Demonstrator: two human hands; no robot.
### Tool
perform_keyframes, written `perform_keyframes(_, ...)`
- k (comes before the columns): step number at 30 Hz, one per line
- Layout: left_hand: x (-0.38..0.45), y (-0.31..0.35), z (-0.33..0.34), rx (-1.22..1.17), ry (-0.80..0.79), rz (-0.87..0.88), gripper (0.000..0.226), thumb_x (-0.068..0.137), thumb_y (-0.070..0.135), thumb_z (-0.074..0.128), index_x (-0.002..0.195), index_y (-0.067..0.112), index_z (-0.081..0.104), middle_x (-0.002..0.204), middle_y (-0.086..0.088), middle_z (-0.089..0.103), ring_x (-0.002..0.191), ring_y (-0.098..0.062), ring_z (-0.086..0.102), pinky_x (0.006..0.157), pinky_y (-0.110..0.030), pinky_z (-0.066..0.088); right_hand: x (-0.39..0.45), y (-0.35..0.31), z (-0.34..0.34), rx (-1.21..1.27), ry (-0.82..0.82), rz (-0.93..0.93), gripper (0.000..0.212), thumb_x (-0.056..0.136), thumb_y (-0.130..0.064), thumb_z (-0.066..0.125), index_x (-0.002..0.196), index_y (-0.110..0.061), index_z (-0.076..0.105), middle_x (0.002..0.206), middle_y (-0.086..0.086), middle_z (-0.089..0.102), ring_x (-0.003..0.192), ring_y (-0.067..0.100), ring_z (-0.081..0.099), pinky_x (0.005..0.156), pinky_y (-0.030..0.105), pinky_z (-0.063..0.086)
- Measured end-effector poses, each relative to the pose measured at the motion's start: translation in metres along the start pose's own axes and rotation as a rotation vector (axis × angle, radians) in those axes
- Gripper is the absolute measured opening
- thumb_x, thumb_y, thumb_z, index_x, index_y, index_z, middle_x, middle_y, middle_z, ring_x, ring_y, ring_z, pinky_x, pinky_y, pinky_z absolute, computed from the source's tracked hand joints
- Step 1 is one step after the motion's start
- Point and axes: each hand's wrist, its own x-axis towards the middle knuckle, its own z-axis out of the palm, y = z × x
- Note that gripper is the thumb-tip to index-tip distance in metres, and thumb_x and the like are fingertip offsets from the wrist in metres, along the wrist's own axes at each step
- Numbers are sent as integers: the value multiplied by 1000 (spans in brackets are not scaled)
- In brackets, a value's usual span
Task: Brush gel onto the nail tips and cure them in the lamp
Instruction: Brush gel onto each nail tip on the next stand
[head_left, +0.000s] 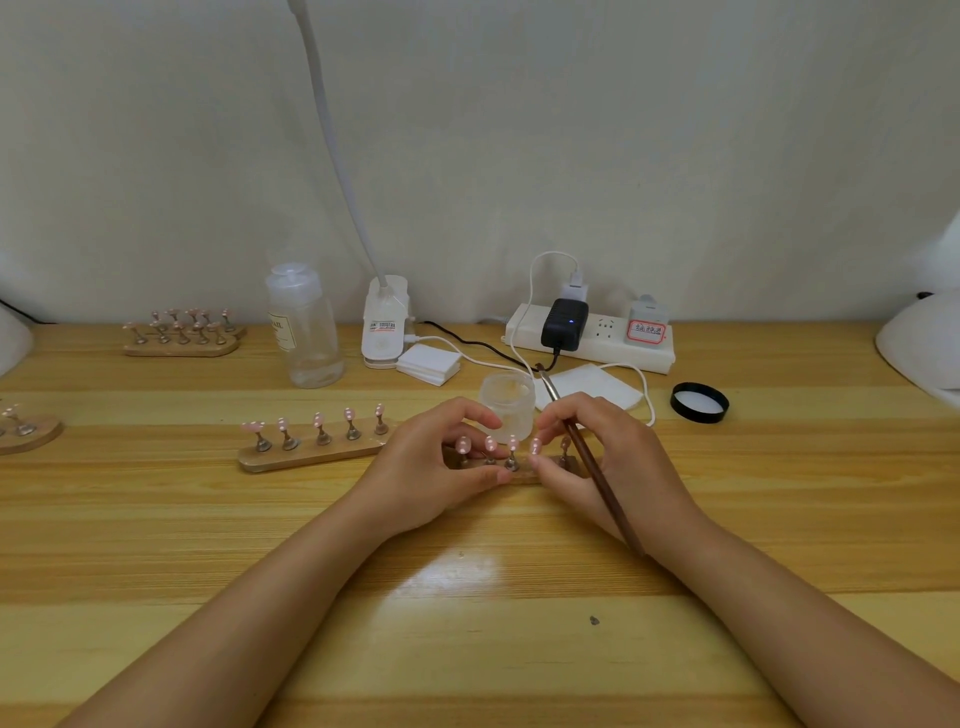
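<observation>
While both hands work at the middle of the frame, the left hand (431, 467) curls its fingers round the near wooden holder (519, 475) and its pink nail tips (491, 443), steadying it. The right hand (597, 457) keeps the brush (597, 470) tucked in its curled fingers, bristles pointing up and away past the open gel jar (508, 410). I judge this a positioning step; next the brush must turn down to a tip.

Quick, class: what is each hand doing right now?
Left hand: grips the wooden nail stand.
Right hand: holds the brush and touches the stand.
</observation>
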Motion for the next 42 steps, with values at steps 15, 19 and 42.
perform_keyframes(15,-4,9,3,197,160,375,29,72,31,71,97,17,67,95,12,59,92,-1,53,80,-12,42,0,-10,11,55,201,-144,17,76,-28,64,90,-17,62,86,-12,59,84,2,56,74,14,44)
perform_keyframes(19,-4,10,4,210,191,410,24,74,21,66,96,14,70,93,3,63,90,-3,54,77,-20,45,-1,-9,13,45,197,-176,19,78,-29,62,92,-16,62,88,-8,60,84,2,55,75,13,43)
perform_keyframes(42,-2,3,2,89,393,369,20,77,6,69,94,16,70,87,11,68,84,-4,62,75,-17,48,27,-24,-7,404,303,144,36,81,-55,38,86,-34,67,57,-19,59,56,-6,53,55,7,40)
